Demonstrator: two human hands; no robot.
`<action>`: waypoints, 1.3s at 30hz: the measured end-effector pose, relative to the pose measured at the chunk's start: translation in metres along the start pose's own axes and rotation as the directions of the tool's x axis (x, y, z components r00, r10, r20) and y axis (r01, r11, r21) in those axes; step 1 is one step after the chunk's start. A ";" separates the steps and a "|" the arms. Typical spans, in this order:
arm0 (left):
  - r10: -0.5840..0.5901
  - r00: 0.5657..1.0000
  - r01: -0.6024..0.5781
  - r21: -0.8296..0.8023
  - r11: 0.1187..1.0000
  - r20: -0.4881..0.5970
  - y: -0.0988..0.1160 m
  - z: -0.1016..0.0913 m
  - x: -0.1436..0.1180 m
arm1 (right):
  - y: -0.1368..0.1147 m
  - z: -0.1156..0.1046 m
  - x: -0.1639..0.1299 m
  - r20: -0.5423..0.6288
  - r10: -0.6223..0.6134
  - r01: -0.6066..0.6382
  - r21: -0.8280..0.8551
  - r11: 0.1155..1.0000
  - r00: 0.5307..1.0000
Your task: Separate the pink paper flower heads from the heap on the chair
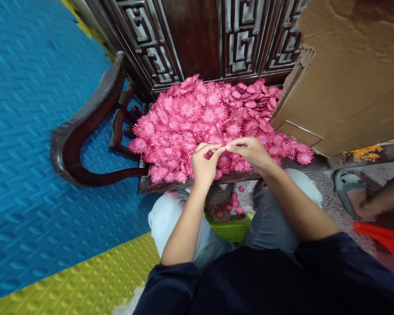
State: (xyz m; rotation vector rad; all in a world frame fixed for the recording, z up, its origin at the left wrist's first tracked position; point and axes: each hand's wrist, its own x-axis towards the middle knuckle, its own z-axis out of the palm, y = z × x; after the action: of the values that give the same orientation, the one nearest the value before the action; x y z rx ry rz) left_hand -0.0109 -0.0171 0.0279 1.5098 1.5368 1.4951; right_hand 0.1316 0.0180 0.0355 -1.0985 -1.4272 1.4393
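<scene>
A big heap of pink fabric flowers covers the seat of a dark carved wooden chair. My left hand and my right hand meet at the heap's near edge, fingertips pinched together on one pink flower that lies between them. Both hands are over the seat's front rim. A few loose pink flowers lie on the floor below, between my knees.
A brown cardboard box stands on the seat at the right, against the flowers. Blue and yellow foam mats cover the floor at left. A green stool is under me. Another person's foot in a sandal and a red stool are at right.
</scene>
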 end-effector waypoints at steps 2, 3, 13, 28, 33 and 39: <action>0.010 1.000 -0.010 0.002 1.000 0.019 -0.001 0.000 0.000 | 0.000 0.001 -0.001 0.001 -0.030 0.030 -0.045 0.999 1.000; 0.012 1.000 -0.012 0.006 1.000 0.027 -0.002 0.000 0.000 | -0.001 0.001 -0.001 -0.006 -0.056 0.056 -0.082 0.995 0.998; 0.030 0.998 -0.032 0.052 0.998 0.055 -0.002 -0.002 -0.002 | -0.007 0.004 -0.006 0.006 -0.199 0.191 -0.309 0.932 0.980; -0.115 0.990 0.120 -0.062 0.991 0.083 -0.003 -0.004 -0.001 | -0.008 0.006 -0.007 0.023 -0.174 0.172 -0.315 0.933 0.985; -0.137 0.986 0.147 -0.104 0.984 0.098 -0.004 -0.003 0.001 | -0.008 0.007 -0.007 -0.021 -0.128 0.118 -0.253 0.960 0.992; -0.189 0.982 0.190 -0.115 0.975 0.023 -0.006 -0.002 0.002 | -0.006 0.008 -0.006 -0.099 -0.037 0.023 -0.132 0.991 0.994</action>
State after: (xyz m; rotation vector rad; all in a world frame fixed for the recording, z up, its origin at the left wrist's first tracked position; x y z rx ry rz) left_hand -0.0149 -0.0141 0.0237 1.2660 1.5128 1.4368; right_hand 0.1250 0.0104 0.0419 -1.2092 -1.4764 1.2651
